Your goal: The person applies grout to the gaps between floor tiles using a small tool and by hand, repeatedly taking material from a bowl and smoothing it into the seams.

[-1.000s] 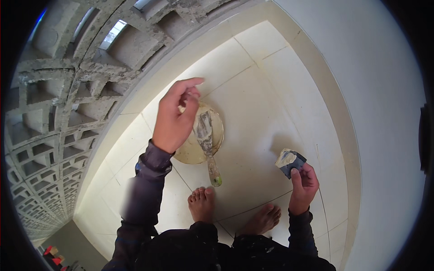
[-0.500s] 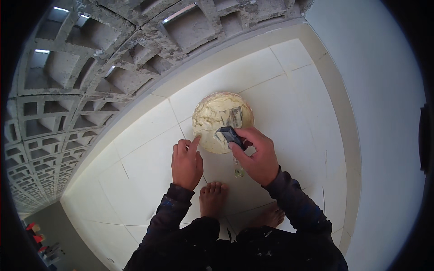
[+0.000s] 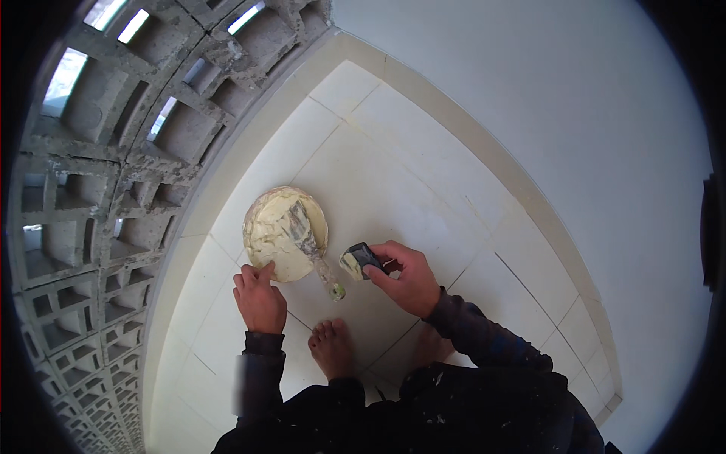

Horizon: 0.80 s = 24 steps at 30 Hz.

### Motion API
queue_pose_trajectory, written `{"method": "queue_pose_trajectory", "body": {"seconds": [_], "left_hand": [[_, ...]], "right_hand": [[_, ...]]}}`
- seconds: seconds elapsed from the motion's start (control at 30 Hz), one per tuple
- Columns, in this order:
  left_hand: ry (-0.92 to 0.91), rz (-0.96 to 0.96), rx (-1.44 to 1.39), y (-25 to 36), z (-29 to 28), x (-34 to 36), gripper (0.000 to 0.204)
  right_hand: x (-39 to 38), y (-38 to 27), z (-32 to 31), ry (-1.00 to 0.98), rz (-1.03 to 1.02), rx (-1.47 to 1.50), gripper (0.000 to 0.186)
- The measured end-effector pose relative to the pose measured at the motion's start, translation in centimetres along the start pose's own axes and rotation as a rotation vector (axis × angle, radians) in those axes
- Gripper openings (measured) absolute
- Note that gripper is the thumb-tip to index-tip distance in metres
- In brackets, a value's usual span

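A round bucket point(image 3: 252, 206) of cream-coloured paste stands on the floor, left of centre. My left hand point(image 3: 259, 299) is at its near rim, index finger over the edge and the other fingers curled outside it. Across the paste lies a smeared putty knife point(image 3: 302, 231), its green-ended handle sticking out past the rim toward me. My right hand point(image 3: 409, 278) pinches a small black block-like spreader point(image 3: 362, 261) between thumb and fingers. Cream paste coats the spreader's left edge. It is held to the right of the bucket, apart from it.
Pale floor tiles point(image 3: 408, 174) lie around the bucket. On the left runs a pierced grey block wall point(image 3: 91, 189); a smooth pale wall point(image 3: 544, 113) rises at the right. My bare feet point(image 3: 333, 348) are just below the bucket.
The spreader has gone from over the paste to the right of the bucket. The view has turned, so the bucket appears farther left. My left hand stays at the rim.
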<state>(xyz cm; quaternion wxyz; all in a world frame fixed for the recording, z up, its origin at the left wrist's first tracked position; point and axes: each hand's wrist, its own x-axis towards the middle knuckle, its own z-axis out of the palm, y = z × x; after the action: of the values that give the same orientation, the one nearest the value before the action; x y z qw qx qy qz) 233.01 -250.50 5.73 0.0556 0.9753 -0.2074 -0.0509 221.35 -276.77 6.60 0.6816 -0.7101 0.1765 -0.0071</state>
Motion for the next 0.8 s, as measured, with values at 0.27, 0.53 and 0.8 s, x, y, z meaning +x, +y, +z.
{"method": "queue_pose_trajectory", "body": {"seconds": [0.27, 0.53, 0.8], "left_hand": [[0.016, 0.044, 0.032, -0.4, 0.2, -0.2, 0.026], [0.012, 0.107, -0.270, -2.5, 1.1, 0.8, 0.028], [-0.235, 0.047, -1.230, 12.2, 3.2, 15.4, 0.038]], "right_hand": [[-3.4, 1.1, -2.4, 0.145, 0.096, 0.095, 0.029], [-4.9, 1.1, -4.2, 0.241, 0.101, 0.119, 0.030], [-6.2, 2.4, -6.2, 0.311, 0.156, 0.102, 0.030]]}}
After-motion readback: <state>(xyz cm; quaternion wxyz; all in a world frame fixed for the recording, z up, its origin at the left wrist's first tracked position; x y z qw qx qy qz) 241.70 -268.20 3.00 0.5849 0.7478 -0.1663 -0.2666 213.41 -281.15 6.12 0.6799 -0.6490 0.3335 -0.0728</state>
